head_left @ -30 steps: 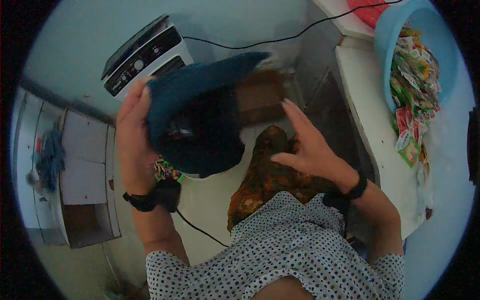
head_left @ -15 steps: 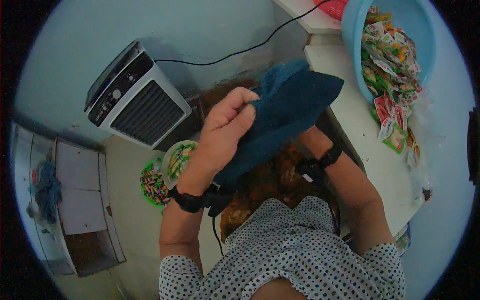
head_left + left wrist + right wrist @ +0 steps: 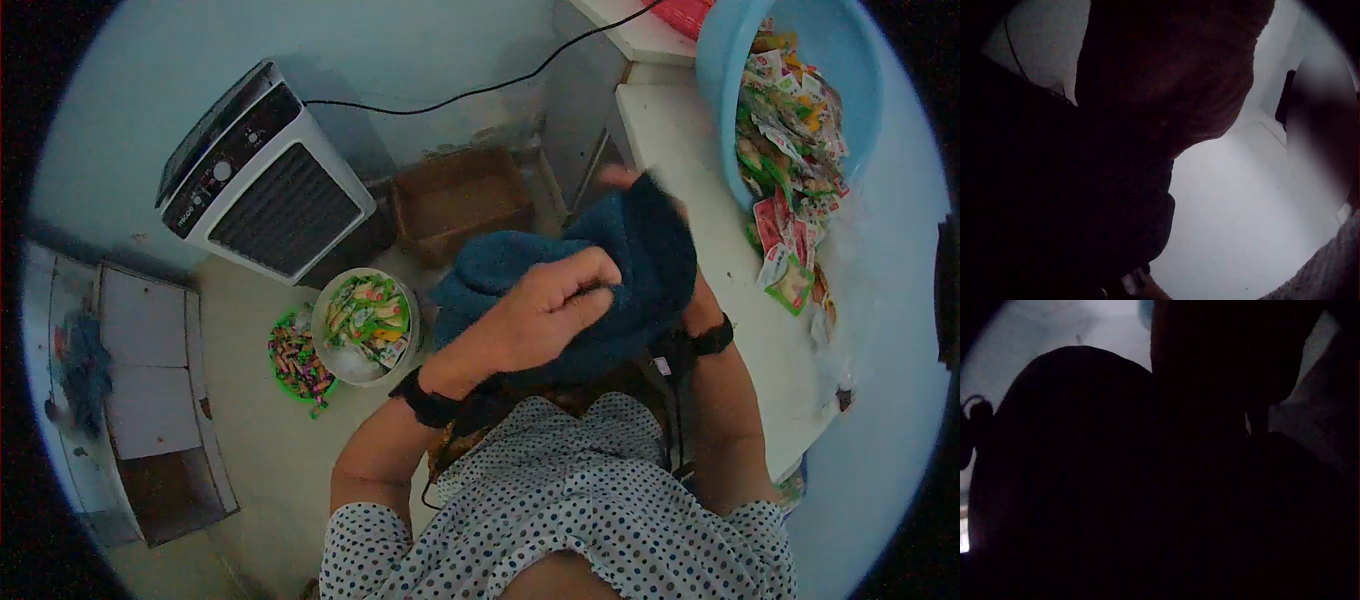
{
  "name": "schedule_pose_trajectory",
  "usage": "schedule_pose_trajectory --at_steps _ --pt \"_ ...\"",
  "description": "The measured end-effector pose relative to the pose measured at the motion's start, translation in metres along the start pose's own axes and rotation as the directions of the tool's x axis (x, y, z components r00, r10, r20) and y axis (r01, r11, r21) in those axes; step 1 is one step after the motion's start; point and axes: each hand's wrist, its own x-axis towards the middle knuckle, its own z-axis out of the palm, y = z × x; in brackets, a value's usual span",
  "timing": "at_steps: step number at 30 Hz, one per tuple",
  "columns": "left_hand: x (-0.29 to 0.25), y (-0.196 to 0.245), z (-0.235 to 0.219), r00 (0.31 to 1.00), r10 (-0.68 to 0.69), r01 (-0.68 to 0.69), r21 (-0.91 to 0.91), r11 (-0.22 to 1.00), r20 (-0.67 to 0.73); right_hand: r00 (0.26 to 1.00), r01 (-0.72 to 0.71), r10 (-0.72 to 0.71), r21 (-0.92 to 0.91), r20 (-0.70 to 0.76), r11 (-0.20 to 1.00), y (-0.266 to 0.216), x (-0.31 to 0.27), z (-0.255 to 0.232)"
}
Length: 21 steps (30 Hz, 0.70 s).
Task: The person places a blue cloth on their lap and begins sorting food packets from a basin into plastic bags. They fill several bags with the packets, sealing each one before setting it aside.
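With fingers of left hand [image 3: 540,312] pinching cloth [image 3: 655,250] — cannot tell for right hand [image 3: 703,303], three o'clock — perhaps folding; next needs steadying.

High head view facing down at hands [image 3: 535,318], wrist views close-up

The cloth [image 3: 655,250] is dark blue, the basin [image 3: 722,95] at two o'clock light blue, the shirt [image 3: 560,460] toward six white with dark dots.

The left hand [image 3: 1169,69] shows as a dark, shadowed shape. A pale surface [image 3: 1222,219] lies to one side of it, a thin dark cord [image 3: 1014,53] to the other.
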Motion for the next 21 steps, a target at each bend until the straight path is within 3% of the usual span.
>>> schedule_pose_trajectory --at_steps 2,3,5,6,7,9,11,12,14,16,20,21 --pt "-0.002 -0.006 0.004 0.998 -0.044 0.04 0.105 0.994 0.036 0.998 -0.057 0.056 0.236 0.012 0.97 0.029 0.001 -0.008" --pt "-0.005 -0.011 0.004 0.998 -0.021 0.03 0.15 0.988 -0.059 0.998 -0.048 0.056 0.306 -0.017 0.951 0.027 0.004 -0.008" --pt "-0.02 -0.024 0.007 0.972 0.022 0.034 0.231 0.972 -0.236 0.971 0.092 -0.032 0.246 -0.237 0.965 0.015 0.006 -0.024" --pt "-0.03 -0.031 0.007 0.954 0.013 0.101 0.362 0.927 -0.298 0.95 0.018 0.035 0.166 -0.311 0.986 -0.001 0.008 -0.033" --pt "-0.043 -0.04 0.007 0.935 0.014 0.17 0.482 0.859 -0.355 0.927 0.098 -0.127 -0.099 -0.354 0.99 -0.014 0.008 -0.036" --pt "-0.071 -0.067 0.005 0.907 -0.033 0.303 0.596 0.744 -0.42 0.844 0.188 -0.44 -0.6 -0.305 0.777 -0.032 0.003 -0.042" --pt "-0.1 -0.109 0.003 0.877 -0.145 0.428 0.609 0.668 -0.458 0.789 0.227 -0.457 -0.495 -0.412 0.839 -0.038 -0.004 -0.058" --pt "-0.111 -0.131 0.002 0.861 -0.159 0.448 0.571 0.688 -0.484 0.758 0.256 -0.462 -0.442 -0.46 0.86 -0.041 -0.005 -0.062" --pt "-0.127 -0.166 0.004 0.821 -0.195 0.489 0.486 0.724 -0.536 0.757 0.209 -0.523 -0.613 -0.392 0.762 -0.059 -0.015 -0.061" --pt "-0.126 -0.177 0.005 0.826 -0.152 0.446 0.465 0.765 -0.543 0.755 0.142 -0.586 -0.799 -0.294 0.585 -0.076 -0.024 -0.061" --pt "-0.122 -0.191 -0.009 0.913 -0.03 0.255 0.513 0.819 -0.406 0.826 0.016 -0.503 -0.882 -0.254 0.472 -0.089 -0.04 -0.065" --pt "-0.122 -0.189 -0.01 0.904 -0.037 0.28 0.522 0.806 -0.426 0.838 -0.032 -0.481 -0.902 -0.259 0.43 -0.094 -0.046 -0.065"
